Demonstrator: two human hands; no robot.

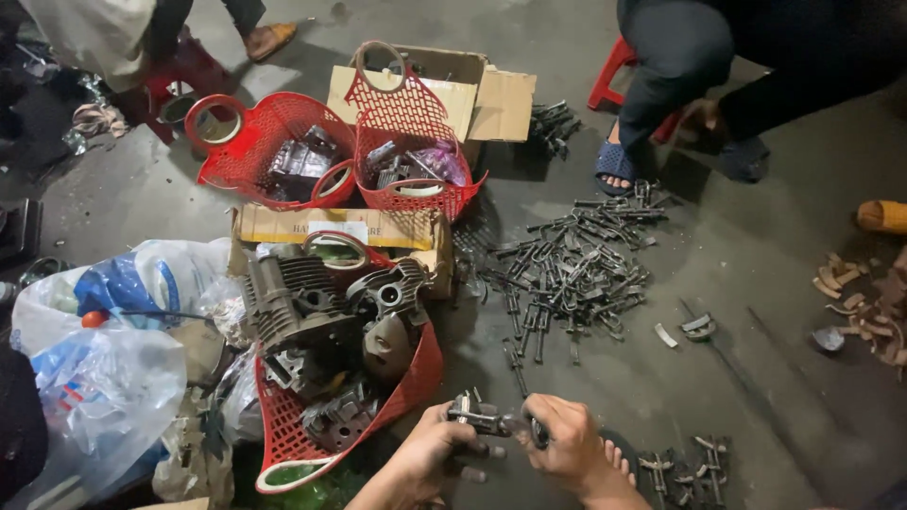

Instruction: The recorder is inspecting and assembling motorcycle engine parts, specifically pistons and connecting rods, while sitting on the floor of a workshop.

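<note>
Dull metal part; red plastic mesh basket.

The small metal part is being half covered by the left hand and right hand, so its shape cannot be told. Both forearms are being cut off by the bottom edge. The seated person is being cropped at the top.
</note>
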